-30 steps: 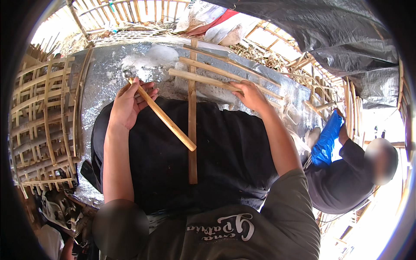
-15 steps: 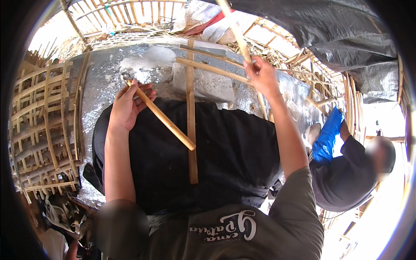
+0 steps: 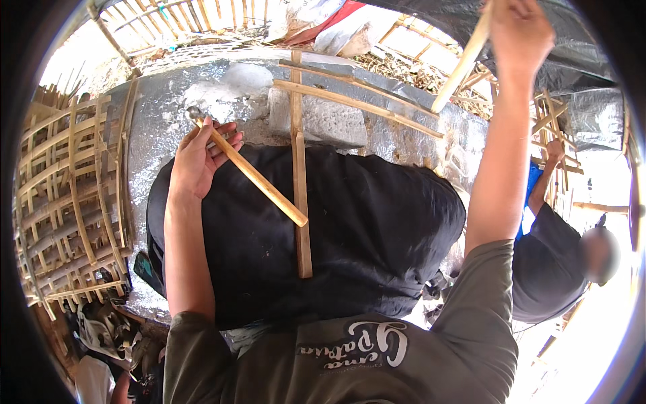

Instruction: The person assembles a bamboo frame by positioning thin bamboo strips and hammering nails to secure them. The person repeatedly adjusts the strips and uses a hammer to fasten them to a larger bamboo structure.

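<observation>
My left hand [image 3: 192, 165] holds a hammer [image 3: 259, 182] by its wooden handle, close under the small metal head. The thumb presses on the handle and the other fingers curl loosely behind it. The handle slants down to the right across a long wooden strip [image 3: 304, 249]. That strip reaches from the grey floor onto the black cloth [image 3: 383, 222] over my legs. Two more strips, an upper one [image 3: 363, 83] and a lower one [image 3: 356, 106], cross near its far end. At the upper right my right hand [image 3: 523, 40] grips a pale wooden strip [image 3: 464, 64], raised and tilted.
A grey block [image 3: 330, 122] lies beneath the crossed strips. Woven bamboo panels [image 3: 70, 195] stand on the left. On the right sits a co-worker [image 3: 552, 266], one hand raised by a bamboo frame [image 3: 555, 121]. Sacks [image 3: 323, 30] and a black tarp [image 3: 592, 74] are behind.
My right hand has risen up and to the right, carrying the pale strip away from the crossed strips. The left hand stays put with the hammer. The co-worker's hand has moved up from the blue bag.
</observation>
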Demonstrator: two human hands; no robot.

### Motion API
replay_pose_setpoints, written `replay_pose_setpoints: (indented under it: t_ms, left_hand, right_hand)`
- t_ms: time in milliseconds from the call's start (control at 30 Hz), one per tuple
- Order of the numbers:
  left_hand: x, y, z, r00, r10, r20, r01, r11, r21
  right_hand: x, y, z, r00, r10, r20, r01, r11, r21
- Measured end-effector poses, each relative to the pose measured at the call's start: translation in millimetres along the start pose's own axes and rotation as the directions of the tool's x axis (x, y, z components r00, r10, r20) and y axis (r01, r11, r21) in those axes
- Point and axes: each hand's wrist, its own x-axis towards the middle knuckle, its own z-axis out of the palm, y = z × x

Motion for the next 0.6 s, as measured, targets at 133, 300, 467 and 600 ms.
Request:
replay_pose_setpoints:
  t_ms: [133,300,467,600]
  left_hand:
    - [-2.6,1.5,-1.5,1.0,-0.007,-0.014,0.007,1.0,0.003]
    - [-2.4,0.4,-1.5,1.0,0.0,-0.006,0.0,1.0,-0.003]
    - [-0.1,-0.3,-1.4,1.0,-0.011,0.027,0.011,1.0,0.003]
    - [-1.5,1.2,-3.1,1.0,0.0,0.015,0.0,1.0,0.002]
  right_hand:
    - [10.3,-9.7,-17.2,0.959,0.175,0.225,-0.191,0.98,0.052]
    - [-83.6,40.1,28.6,0.582,0.339,0.739,-0.445,0.894,-0.059]
    - [-159.3,28.9,39.9,0.387,0.207,0.899,-0.371,0.927,-0.053]
    - [-136.2,20.4,39.3,0.4,0.084,0.912,-0.42,0.902,0.102]
